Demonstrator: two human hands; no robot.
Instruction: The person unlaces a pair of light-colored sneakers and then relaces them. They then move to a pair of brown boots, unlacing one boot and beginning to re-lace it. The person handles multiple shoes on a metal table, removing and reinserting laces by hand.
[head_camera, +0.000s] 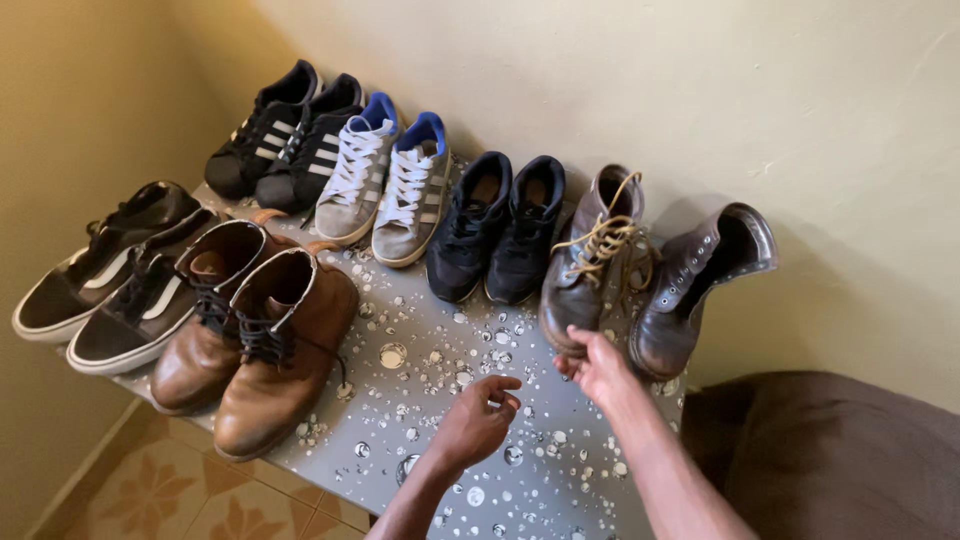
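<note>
My right hand (598, 366) grips the toe of a dark brown boot with tan laces (590, 262), which stands on a grey mat with a bubble pattern (440, 400). Its partner boot without laces (690, 285) leans beside it to the right. My left hand (478, 418) hovers over the mat with fingers loosely curled, holding nothing, a little left of the laced boot's toe.
Along the wall stand black trainers (500, 228), grey trainers with blue lining (392, 182) and black striped trainers (282, 135). Tan leather boots (258, 335) and black-and-white low shoes (110, 275) sit at the front left. A brown cushion (840, 450) lies at the right; tiled floor (200, 495) below.
</note>
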